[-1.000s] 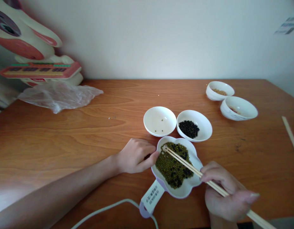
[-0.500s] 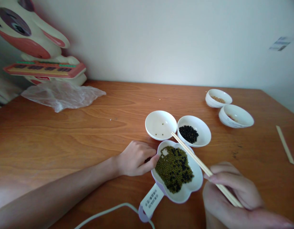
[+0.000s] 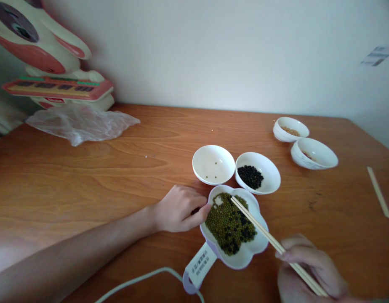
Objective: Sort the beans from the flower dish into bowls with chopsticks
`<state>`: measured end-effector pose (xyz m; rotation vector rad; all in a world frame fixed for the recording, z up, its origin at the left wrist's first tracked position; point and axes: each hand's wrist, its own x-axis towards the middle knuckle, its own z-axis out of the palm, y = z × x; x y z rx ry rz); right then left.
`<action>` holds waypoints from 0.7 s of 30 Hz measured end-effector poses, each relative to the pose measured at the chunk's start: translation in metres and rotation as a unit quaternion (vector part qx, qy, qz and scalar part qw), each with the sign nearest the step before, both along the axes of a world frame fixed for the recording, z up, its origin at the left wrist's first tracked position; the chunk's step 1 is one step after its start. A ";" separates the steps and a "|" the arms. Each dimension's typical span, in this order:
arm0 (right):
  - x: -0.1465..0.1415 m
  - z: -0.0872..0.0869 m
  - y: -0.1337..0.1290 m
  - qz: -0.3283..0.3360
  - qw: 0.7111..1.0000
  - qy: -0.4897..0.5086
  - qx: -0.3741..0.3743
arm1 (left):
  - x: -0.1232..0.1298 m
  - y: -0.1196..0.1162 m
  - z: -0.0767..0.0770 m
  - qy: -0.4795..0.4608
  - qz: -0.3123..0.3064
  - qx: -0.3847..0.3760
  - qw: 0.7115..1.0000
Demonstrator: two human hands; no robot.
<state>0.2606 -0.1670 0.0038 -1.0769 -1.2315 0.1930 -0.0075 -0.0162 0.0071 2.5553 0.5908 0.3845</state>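
A flower-shaped white dish [image 3: 260, 243] with a lilac edge holds green beans mixed with black ones. My left hand [image 3: 181, 209] pinches the dish's left rim, fingers curled. My right hand [image 3: 310, 269] grips a pair of wooden chopsticks [image 3: 270, 237], whose tips are over the beans near the top of the dish. Behind the dish stands a white bowl [image 3: 213, 160] with a few green beans in it. Touching it on the right, another white bowl [image 3: 270, 179] contains black beans.
Two more bowls [image 3: 284, 136] [image 3: 319, 162] stand at the back right. A wooden stick [image 3: 379, 192] lies at the far right. A plastic bag [image 3: 83, 126] and a toy keyboard figure [image 3: 62, 90] occupy the back left. A pale cable [image 3: 144, 276] runs below the dish.
My right hand has moved down and slightly right. The chopstick tips have gone from the left bowl's edge to over the beans in the dish. My left hand stays at the rim.
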 end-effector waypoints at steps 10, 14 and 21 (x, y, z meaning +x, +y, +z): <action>-0.011 -0.005 0.000 0.024 0.994 0.021 -0.100 | -0.001 0.000 0.001 0.005 -0.002 -0.002 1.000; -0.015 -0.006 0.000 0.014 0.992 -0.003 -0.124 | -0.001 0.000 0.001 0.002 -0.003 0.002 1.000; -0.017 -0.009 0.000 0.012 0.993 0.013 -0.118 | 0.000 0.000 0.002 -0.004 -0.004 -0.003 1.000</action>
